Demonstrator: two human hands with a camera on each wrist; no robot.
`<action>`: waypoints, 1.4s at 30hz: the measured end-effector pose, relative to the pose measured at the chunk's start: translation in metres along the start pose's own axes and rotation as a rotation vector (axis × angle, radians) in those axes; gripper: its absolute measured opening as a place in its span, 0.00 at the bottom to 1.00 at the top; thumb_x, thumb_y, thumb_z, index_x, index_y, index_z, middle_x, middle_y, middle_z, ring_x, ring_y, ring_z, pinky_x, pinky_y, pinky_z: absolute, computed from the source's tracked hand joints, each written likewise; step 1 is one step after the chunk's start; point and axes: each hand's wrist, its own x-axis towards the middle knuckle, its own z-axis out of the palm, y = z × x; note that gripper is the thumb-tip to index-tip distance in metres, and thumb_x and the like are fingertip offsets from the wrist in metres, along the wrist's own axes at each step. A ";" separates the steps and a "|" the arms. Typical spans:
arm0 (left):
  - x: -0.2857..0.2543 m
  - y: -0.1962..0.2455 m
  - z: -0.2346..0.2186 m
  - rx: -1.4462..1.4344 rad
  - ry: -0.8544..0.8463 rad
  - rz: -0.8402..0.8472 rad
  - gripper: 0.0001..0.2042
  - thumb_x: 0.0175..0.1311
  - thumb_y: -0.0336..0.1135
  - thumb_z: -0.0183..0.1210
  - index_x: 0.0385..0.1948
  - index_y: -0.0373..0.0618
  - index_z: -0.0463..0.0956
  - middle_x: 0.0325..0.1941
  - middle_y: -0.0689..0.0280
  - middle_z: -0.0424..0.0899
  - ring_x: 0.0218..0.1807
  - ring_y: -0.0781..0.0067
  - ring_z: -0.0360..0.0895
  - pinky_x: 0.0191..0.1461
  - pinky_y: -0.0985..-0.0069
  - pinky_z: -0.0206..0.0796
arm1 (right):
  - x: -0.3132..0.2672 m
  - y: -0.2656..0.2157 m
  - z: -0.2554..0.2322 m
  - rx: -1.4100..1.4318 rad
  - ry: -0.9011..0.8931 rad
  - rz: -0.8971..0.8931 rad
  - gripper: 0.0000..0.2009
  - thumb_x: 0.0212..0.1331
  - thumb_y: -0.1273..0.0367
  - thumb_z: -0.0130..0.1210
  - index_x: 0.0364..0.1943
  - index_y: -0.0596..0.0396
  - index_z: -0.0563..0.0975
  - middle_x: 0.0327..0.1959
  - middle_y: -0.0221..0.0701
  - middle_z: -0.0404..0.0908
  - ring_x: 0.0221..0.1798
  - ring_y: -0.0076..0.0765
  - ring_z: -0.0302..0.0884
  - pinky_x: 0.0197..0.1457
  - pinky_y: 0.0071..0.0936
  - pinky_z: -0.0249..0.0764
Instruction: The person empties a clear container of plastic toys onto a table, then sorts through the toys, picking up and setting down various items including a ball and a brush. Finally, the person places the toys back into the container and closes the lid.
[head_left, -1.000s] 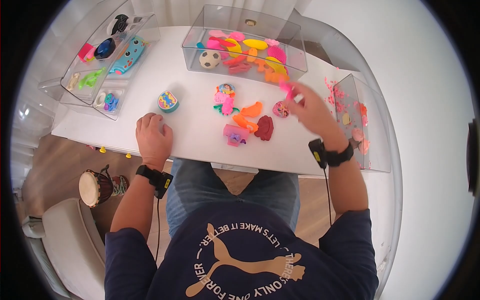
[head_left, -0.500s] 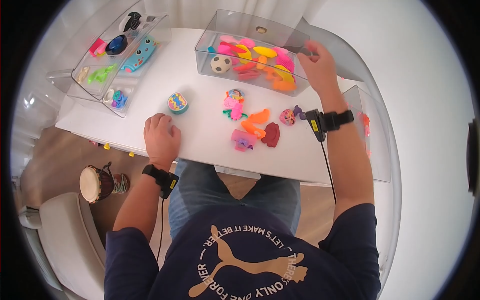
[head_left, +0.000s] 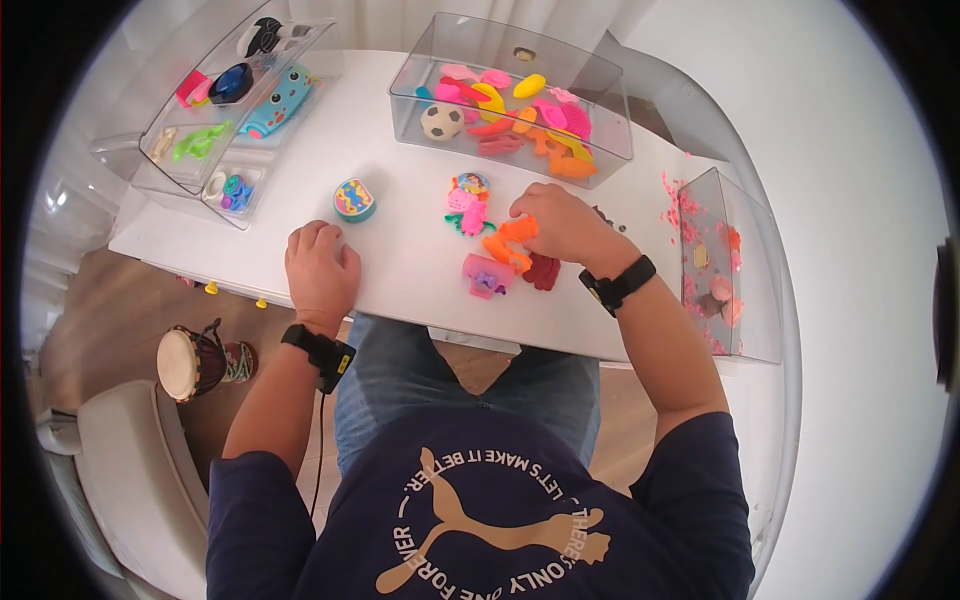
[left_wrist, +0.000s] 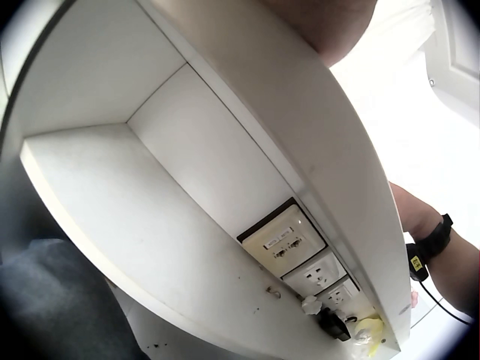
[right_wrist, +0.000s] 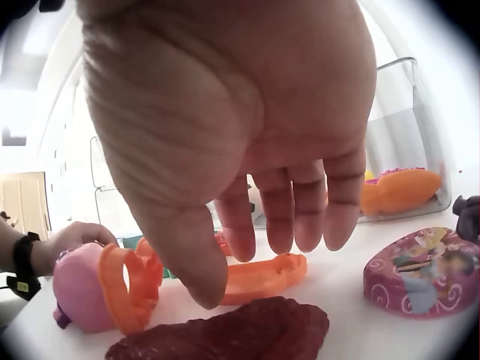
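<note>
My right hand (head_left: 572,225) reaches over the toy pieces on the white table, palm down. In the right wrist view, the fingers of that hand (right_wrist: 240,97) point loosely downward around an orange piece (right_wrist: 262,279), the thumb near its end. A dark red piece (right_wrist: 232,334) lies just under the thumb, and a heart-shaped box with a princess picture (right_wrist: 420,274) sits to the side. Another orange piece (head_left: 507,255) lies near a pink piece with a purple bow (head_left: 486,277). My left hand (head_left: 322,268) rests on the table's front edge, below a teal box with a patterned lid (head_left: 354,200).
A clear bin (head_left: 405,125) of colourful toys, including a small football (head_left: 441,121), stands at the back. Another clear bin (head_left: 755,325) is at the right, beside scattered pink bits. A clear tiered organizer (head_left: 150,185) stands at the left. Pink and green pieces (head_left: 470,215) lie mid-table.
My right hand held a pink piece, went up to the back bin's right end, and is now over the orange pieces without it. My left hand stays at the table edge.
</note>
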 end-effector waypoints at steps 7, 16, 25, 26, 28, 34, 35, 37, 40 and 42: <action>0.000 -0.001 0.001 0.005 -0.005 0.000 0.11 0.50 0.28 0.61 0.37 0.42 0.76 0.47 0.61 0.77 0.53 0.54 0.71 0.57 0.59 0.65 | 0.003 0.003 0.004 -0.063 -0.020 0.057 0.15 0.43 0.69 0.66 0.39 0.55 0.80 0.42 0.35 0.78 0.50 0.45 0.75 0.52 0.37 0.74; 0.000 0.001 -0.001 -0.005 0.015 0.011 0.11 0.50 0.27 0.61 0.37 0.42 0.76 0.47 0.61 0.77 0.53 0.53 0.72 0.57 0.59 0.65 | 0.000 -0.010 -0.021 0.196 0.082 0.206 0.15 0.49 0.64 0.64 0.39 0.57 0.80 0.38 0.36 0.82 0.41 0.42 0.80 0.44 0.34 0.76; 0.000 -0.002 0.001 0.005 0.009 0.020 0.11 0.50 0.27 0.61 0.37 0.42 0.76 0.47 0.60 0.78 0.53 0.53 0.72 0.57 0.60 0.65 | 0.020 -0.006 -0.080 0.451 0.765 0.291 0.18 0.56 0.66 0.63 0.50 0.59 0.79 0.45 0.36 0.84 0.38 0.28 0.80 0.42 0.26 0.77; 0.000 -0.002 0.002 0.005 0.005 0.019 0.11 0.50 0.27 0.61 0.37 0.42 0.76 0.47 0.60 0.78 0.53 0.53 0.72 0.57 0.59 0.65 | 0.024 -0.001 -0.080 0.508 0.829 0.274 0.18 0.56 0.67 0.62 0.49 0.61 0.79 0.47 0.38 0.83 0.41 0.30 0.81 0.44 0.26 0.78; -0.001 -0.004 0.003 0.011 0.005 0.006 0.11 0.51 0.27 0.60 0.37 0.41 0.76 0.47 0.60 0.78 0.54 0.53 0.72 0.57 0.59 0.65 | 0.027 0.003 -0.074 0.529 0.921 0.210 0.17 0.56 0.68 0.61 0.48 0.62 0.79 0.49 0.40 0.83 0.43 0.31 0.83 0.44 0.27 0.79; -0.001 -0.001 -0.001 0.000 -0.004 0.011 0.11 0.51 0.28 0.61 0.37 0.42 0.76 0.47 0.60 0.77 0.53 0.53 0.72 0.57 0.59 0.65 | -0.015 -0.026 -0.044 0.460 0.383 0.275 0.12 0.53 0.67 0.62 0.39 0.58 0.82 0.37 0.37 0.84 0.36 0.33 0.82 0.36 0.29 0.75; -0.001 -0.002 0.000 0.003 -0.003 0.014 0.11 0.51 0.28 0.61 0.37 0.42 0.76 0.47 0.61 0.77 0.53 0.54 0.72 0.57 0.59 0.65 | -0.020 -0.028 -0.036 0.401 0.317 0.245 0.11 0.53 0.66 0.62 0.37 0.58 0.82 0.35 0.37 0.84 0.35 0.34 0.82 0.36 0.29 0.75; 0.000 -0.002 0.001 0.011 0.000 0.020 0.11 0.51 0.28 0.61 0.37 0.42 0.76 0.47 0.61 0.77 0.53 0.54 0.72 0.57 0.59 0.65 | -0.029 -0.033 -0.028 0.324 0.160 0.242 0.11 0.53 0.64 0.62 0.34 0.58 0.82 0.32 0.37 0.84 0.34 0.36 0.82 0.36 0.31 0.74; 0.000 -0.002 0.001 0.010 0.001 0.014 0.11 0.51 0.28 0.61 0.37 0.42 0.76 0.47 0.61 0.77 0.53 0.54 0.72 0.57 0.59 0.65 | -0.033 -0.040 -0.022 0.336 -0.084 0.332 0.12 0.52 0.61 0.62 0.32 0.57 0.82 0.30 0.37 0.84 0.34 0.39 0.82 0.37 0.33 0.75; 0.000 -0.002 0.001 0.011 0.002 0.014 0.11 0.51 0.28 0.61 0.38 0.42 0.76 0.47 0.61 0.77 0.53 0.54 0.72 0.57 0.59 0.65 | -0.033 -0.037 -0.010 0.435 -0.203 0.411 0.13 0.52 0.59 0.62 0.31 0.56 0.81 0.29 0.36 0.84 0.35 0.41 0.82 0.38 0.35 0.75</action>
